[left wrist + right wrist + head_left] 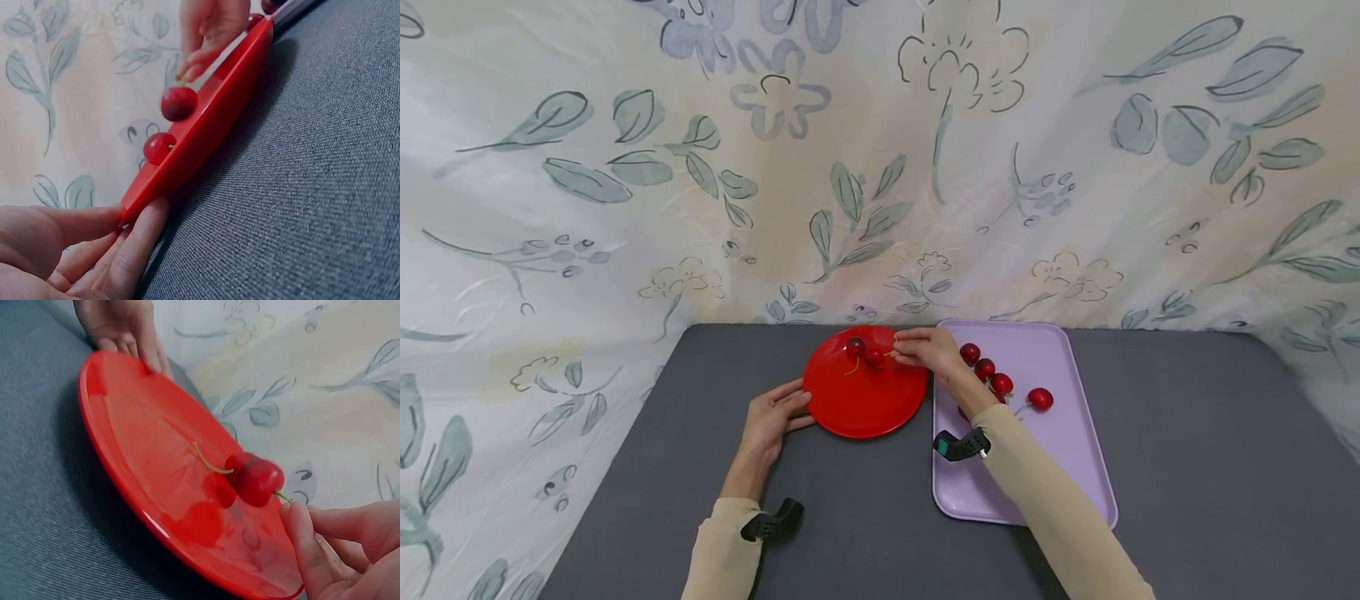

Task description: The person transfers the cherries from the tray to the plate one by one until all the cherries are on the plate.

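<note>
A round red plate (865, 404) lies on the dark grey table. At its left edge my left hand (769, 421) holds the rim, thumb on top and fingers beneath, as the left wrist view shows. My right hand (927, 350) pinches the stem of a dark red cherry (259, 483) over the plate's far right part. In the left wrist view this held cherry (179, 103) hangs from the fingertips; whether it touches the plate I cannot tell. Another cherry (855, 347) with a long curved stem rests on the plate, beside the held one.
Right of the plate stands a lilac rectangular tray (1071, 475), partly hidden under my right forearm. Several cherries (985, 368) lie along its left side, and one cherry (1040, 399) sits apart near the middle. A floral cloth (865, 167) hangs behind the table (1187, 433).
</note>
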